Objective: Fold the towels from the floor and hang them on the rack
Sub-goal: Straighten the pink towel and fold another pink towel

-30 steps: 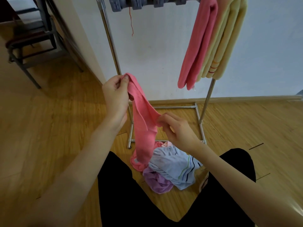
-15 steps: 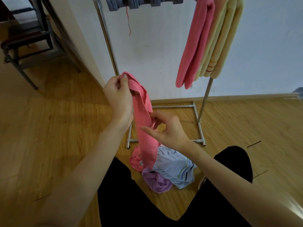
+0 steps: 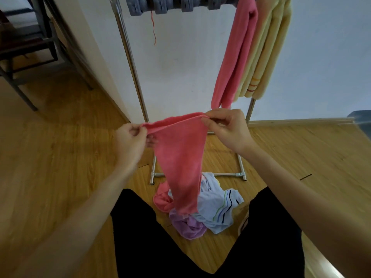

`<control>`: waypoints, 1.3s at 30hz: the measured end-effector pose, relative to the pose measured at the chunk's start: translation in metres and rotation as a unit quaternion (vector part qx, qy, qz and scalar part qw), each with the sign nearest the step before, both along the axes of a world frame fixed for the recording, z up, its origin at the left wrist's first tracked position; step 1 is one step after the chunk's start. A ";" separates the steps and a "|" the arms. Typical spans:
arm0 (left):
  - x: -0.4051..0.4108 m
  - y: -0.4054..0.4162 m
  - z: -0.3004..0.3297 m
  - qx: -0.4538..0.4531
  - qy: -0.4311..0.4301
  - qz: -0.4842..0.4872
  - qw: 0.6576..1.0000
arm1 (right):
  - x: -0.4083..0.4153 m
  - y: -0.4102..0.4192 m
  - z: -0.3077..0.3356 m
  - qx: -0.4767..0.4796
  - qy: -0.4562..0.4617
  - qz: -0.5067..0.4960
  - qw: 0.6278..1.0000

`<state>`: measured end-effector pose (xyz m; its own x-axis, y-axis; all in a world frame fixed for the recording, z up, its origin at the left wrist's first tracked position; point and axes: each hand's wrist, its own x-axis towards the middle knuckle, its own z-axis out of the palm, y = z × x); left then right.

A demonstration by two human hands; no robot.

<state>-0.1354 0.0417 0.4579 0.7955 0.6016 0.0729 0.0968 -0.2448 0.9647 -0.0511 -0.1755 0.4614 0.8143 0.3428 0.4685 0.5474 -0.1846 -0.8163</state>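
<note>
Pink towel [image 3: 180,157] up off the floor, held between both hands in front of the rack [image 3: 130,63]. Left hand [image 3: 130,143] pinches one top corner, right hand [image 3: 226,129] pinches the other; hands apart, top edge stretched nearly level between them. Edge looks doubled, two layers at the top. Body of the towel narrows as it hangs, and its tail reaches down to the pile [image 3: 210,209] on the floor.

Step in hand, as I judge it: squaring the towel for a fold.

- Lift both corners higher so the tail clears the pile and can't drag a blue or purple piece up.
- Keep the corners level and taut; a slack edge gives a crooked fold.
- Shake once to let the twisted lower part fall flat.
- Match corner to corner before releasing either pinch.

Rack already carries a pink towel [image 3: 232,57] and yellow towels [image 3: 269,47] at the right end; bar to their left holds grey clips [image 3: 160,5]. Free bar space I cannot judge, as the top is cut off.
</note>
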 end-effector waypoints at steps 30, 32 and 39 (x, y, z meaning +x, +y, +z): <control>0.063 -0.038 0.098 0.405 0.022 -0.280 0.870 | 0.028 -0.076 0.036 0.011 -0.043 -0.188 0.981; 0.061 -0.037 0.095 0.413 0.031 -0.345 0.842 | 0.028 -0.076 0.035 -0.008 -0.045 -0.171 0.984; 0.041 -0.043 0.083 0.466 0.089 -0.544 0.692 | 0.028 -0.068 0.036 -0.085 -0.037 -0.123 0.988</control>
